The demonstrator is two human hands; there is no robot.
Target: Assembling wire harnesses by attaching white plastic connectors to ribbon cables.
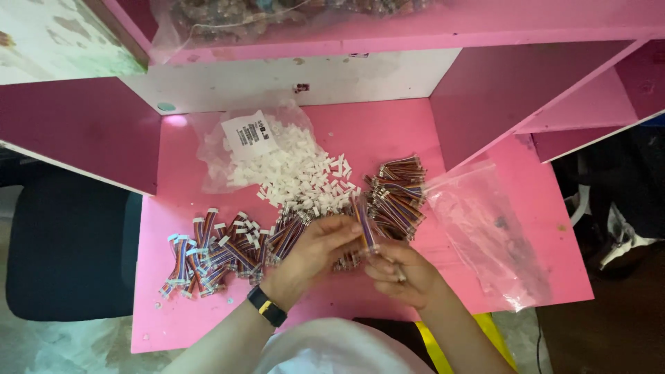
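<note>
At the frame's centre, the left hand (315, 251) and right hand (402, 273) have their fingers pinching one striped wire bundle (365, 225) above the pink tabletop (388, 131).

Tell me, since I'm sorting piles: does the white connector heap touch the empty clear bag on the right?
Apart. The head view shows the white connector heap and clear bag separated by wire bundles.
</note>
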